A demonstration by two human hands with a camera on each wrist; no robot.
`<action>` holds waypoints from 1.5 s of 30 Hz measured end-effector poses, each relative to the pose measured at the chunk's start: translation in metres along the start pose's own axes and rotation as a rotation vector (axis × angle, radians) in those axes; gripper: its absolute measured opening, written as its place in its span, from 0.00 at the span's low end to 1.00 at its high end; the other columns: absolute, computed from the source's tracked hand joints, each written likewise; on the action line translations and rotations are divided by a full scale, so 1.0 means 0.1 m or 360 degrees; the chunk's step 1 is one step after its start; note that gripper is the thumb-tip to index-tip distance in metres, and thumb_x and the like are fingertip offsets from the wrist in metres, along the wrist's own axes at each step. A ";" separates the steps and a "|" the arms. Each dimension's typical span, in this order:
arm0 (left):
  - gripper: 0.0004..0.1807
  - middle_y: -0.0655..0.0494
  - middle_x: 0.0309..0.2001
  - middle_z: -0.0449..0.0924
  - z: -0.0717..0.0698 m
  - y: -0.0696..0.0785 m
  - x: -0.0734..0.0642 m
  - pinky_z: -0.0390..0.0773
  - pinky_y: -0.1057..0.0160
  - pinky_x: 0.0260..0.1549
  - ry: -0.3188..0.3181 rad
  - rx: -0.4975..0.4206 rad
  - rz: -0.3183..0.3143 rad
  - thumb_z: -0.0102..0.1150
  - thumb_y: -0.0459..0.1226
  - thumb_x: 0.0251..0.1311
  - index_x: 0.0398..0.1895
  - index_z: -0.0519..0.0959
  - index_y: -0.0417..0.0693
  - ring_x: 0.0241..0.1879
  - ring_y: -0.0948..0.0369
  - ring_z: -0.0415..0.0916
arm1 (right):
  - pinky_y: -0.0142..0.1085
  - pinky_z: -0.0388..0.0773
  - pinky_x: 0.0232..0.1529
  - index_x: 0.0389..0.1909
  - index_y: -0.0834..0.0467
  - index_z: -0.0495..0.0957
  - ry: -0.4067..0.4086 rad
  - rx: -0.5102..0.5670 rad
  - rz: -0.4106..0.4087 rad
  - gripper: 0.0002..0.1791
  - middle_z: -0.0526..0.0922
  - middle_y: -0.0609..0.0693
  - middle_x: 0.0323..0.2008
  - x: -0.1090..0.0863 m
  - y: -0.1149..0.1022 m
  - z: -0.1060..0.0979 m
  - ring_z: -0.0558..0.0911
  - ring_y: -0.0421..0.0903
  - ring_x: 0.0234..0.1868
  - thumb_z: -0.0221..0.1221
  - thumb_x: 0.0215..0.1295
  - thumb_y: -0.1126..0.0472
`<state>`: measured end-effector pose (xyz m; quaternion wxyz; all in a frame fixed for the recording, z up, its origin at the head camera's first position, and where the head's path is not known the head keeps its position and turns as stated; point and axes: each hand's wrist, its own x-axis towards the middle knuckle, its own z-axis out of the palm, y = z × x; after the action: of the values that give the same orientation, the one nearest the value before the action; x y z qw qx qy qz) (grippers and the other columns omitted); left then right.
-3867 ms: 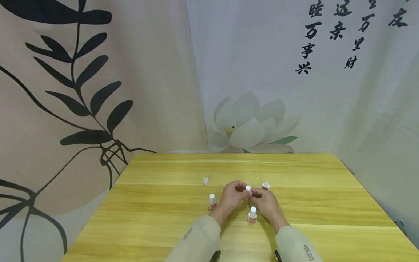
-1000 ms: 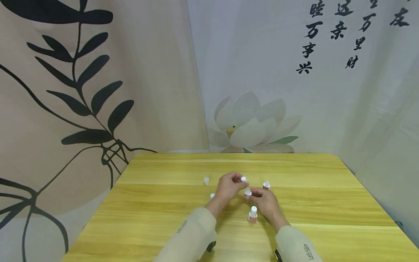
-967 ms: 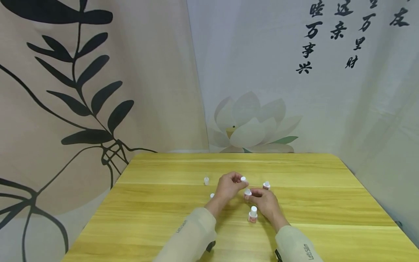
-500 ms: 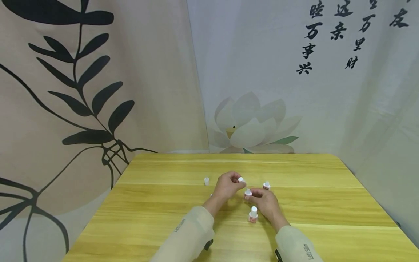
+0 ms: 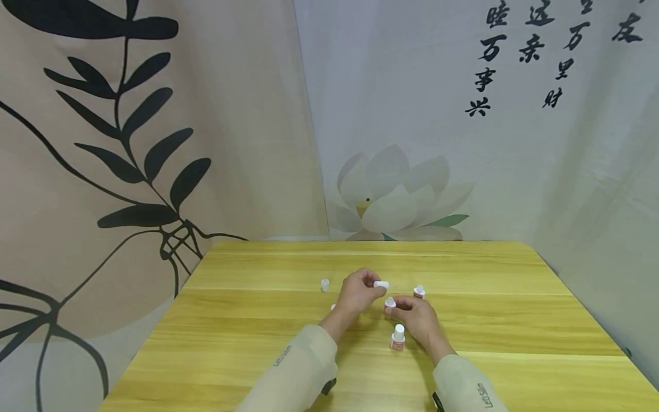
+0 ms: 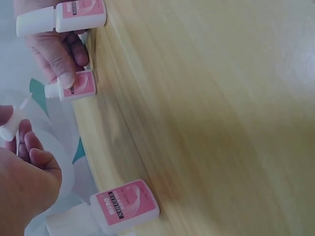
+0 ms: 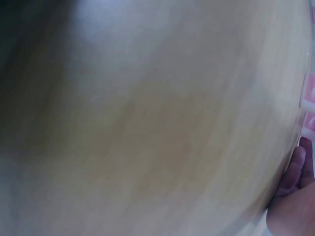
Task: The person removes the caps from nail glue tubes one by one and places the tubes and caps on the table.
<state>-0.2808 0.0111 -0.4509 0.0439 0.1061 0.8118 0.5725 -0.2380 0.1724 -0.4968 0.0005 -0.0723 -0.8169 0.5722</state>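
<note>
My left hand pinches a white cap between thumb and fingertips, tipped sideways above the table. Close by on the right, my right hand holds an uncapped nail glue bottle upright, its white neck showing. In the left wrist view, the thumb lies on the pink label of that bottle. Nearer me stands a capped nail glue bottle. Another capped one appears low in the left wrist view; in the head view my left forearm mostly hides it.
Just behind my right hand stands another nail glue bottle, its lower part partly covered. A small whitish, translucent piece stands on the wooden table to the left. A printed cloth hangs behind the table.
Earlier both hands met at the bottle with its white cap on. The left hand has drawn the cap off, moved away and left, and tipped it sideways. The right hand has stayed put.
</note>
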 end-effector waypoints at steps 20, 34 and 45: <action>0.08 0.61 0.33 0.80 0.06 -0.04 -0.01 0.77 0.65 0.33 0.0041 0.0012 -0.0009 0.69 0.37 0.60 0.42 0.84 0.49 0.34 0.64 0.75 | 0.50 0.74 0.52 0.43 0.57 0.86 0.0017 -0.0071 -0.0047 0.12 0.88 0.48 0.39 0.01 0.00 0.00 0.83 0.48 0.47 0.68 0.62 0.56; 0.12 0.60 0.35 0.84 0.08 -0.04 -0.01 0.79 0.64 0.37 0.0072 -0.0012 0.0007 0.69 0.35 0.59 0.46 0.84 0.46 0.37 0.64 0.78 | 0.50 0.74 0.53 0.42 0.56 0.87 0.0015 -0.0071 -0.0033 0.11 0.88 0.47 0.39 0.02 0.01 0.00 0.83 0.47 0.46 0.68 0.62 0.56; 0.09 0.60 0.30 0.82 0.08 -0.02 0.00 0.78 0.65 0.35 0.0120 -0.0067 0.0032 0.68 0.30 0.56 0.40 0.81 0.46 0.34 0.64 0.76 | 0.49 0.74 0.52 0.43 0.57 0.86 0.0016 -0.0060 -0.0030 0.13 0.88 0.49 0.41 0.00 0.00 0.00 0.83 0.47 0.46 0.69 0.61 0.55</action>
<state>-0.2793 0.0180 -0.4552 0.0096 0.0916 0.7995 0.5936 -0.2378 0.1726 -0.4964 0.0086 -0.0674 -0.8282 0.5563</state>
